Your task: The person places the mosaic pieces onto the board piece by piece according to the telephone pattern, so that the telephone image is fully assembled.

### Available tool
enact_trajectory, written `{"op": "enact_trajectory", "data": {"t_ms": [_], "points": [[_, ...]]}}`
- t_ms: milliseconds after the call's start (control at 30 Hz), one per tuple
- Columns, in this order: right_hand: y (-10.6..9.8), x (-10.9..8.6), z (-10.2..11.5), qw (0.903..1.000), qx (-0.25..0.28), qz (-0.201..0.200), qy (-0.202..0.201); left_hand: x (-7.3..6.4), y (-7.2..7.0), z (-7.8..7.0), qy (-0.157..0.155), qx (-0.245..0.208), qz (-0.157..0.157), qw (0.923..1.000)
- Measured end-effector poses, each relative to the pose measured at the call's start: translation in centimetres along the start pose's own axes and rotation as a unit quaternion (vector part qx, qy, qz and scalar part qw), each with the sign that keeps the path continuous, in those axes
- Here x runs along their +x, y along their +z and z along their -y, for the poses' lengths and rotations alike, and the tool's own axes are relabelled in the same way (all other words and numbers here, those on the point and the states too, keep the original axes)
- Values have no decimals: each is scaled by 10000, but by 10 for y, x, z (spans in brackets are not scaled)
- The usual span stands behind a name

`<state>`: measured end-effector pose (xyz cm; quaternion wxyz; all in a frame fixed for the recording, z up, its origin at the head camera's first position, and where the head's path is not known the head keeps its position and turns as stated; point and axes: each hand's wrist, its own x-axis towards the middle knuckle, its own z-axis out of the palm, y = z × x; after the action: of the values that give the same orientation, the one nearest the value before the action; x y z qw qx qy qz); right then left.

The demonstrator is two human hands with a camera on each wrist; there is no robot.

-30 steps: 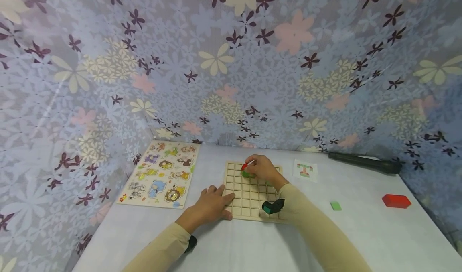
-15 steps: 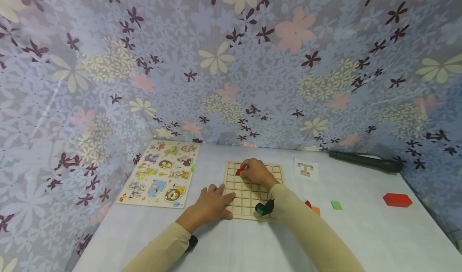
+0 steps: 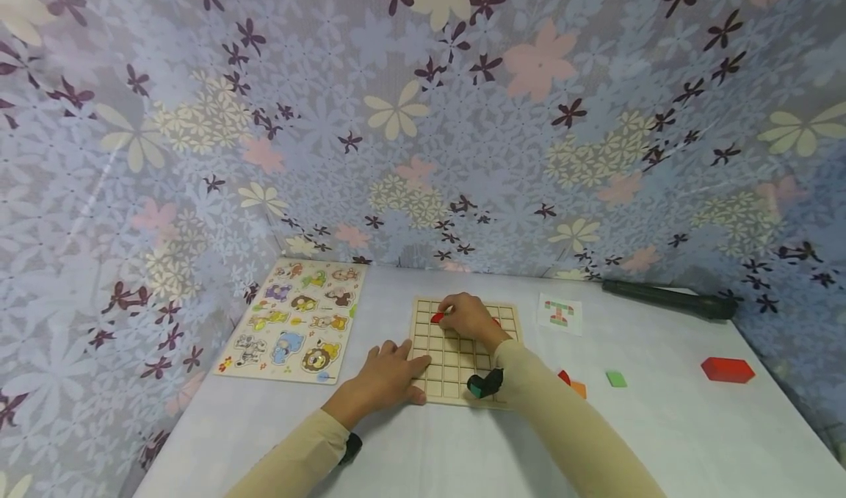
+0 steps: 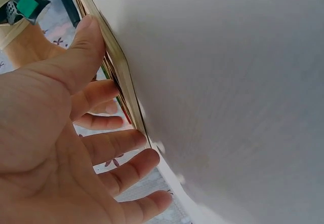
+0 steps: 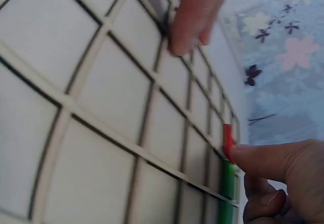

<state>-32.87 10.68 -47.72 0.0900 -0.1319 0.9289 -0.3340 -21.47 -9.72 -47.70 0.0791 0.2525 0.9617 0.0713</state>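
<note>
A wooden grid board (image 3: 451, 373) lies on the white table. My left hand (image 3: 383, 373) rests at its left edge, fingers spread, thumb along the near corner; in the left wrist view the thumb (image 4: 87, 46) touches the board's rim. Over the upper left cells, my right hand (image 3: 469, 318) pinches a small red piece (image 3: 436, 318) between thumb and finger. Seen from the right wrist, that red piece (image 5: 228, 143) stands at a cell, right beside green pieces (image 5: 228, 186) set in the grid. Another red piece (image 3: 496, 322) shows on the board past the right hand.
Right of the board lie a pattern card (image 3: 559, 313), a red piece (image 3: 564, 377), an orange piece (image 3: 578, 389) and a green square (image 3: 616, 378). Farther right are a red block (image 3: 727, 369) and a black flashlight (image 3: 667, 298). An animal puzzle board (image 3: 291, 322) lies left.
My right hand has carried the red piece slightly left and down to an upper left cell. Its sleeve has uncovered the red and orange pieces on the table. The left hand stays put.
</note>
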Motion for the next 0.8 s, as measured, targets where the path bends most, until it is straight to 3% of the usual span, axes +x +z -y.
{"op": "enact_trajectory", "data": {"t_ms": [200, 500, 600, 800], "points": [[-28, -22, -11, 9967, 778, -209, 9, 1, 1, -2, -16, 6, 67, 10000], [-96, -89, -44, 9826, 1661, -824, -59, -1, 1, 0, -5, 45, -17, 10000], [-117, -115, -56, 9791, 1744, -1039, 127, -1, 1, -1, 25, 34, 1, 10000], [-148, -160, -86, 9784, 1311, -1448, 677, -1, -2, -2, -21, -173, 98, 9998]]}}
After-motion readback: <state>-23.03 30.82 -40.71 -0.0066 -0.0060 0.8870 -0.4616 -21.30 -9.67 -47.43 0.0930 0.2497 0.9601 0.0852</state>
